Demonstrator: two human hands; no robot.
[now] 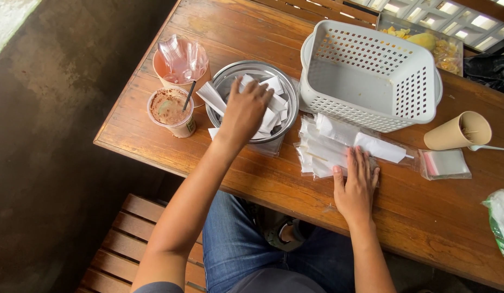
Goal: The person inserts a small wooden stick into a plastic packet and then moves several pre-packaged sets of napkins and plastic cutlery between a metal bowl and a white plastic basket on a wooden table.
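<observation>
Head view: left hand (245, 111) reaches into the round metal bowl (233, 76), fingers curled down onto the folded white paper packets (273, 103); whether it grips one, cannot tell. Right hand (356, 184) lies flat, fingers spread, pinning the clear bag of paper-wrapped sticks (330, 146) just in front of the white plastic basket (371, 76). Judgement: pinch a single packet from the top and keep the bag pressed. Iced drink cup (171, 111) stands near the table (262, 184) left edge; open room lies front-centre, between the hands.
</observation>
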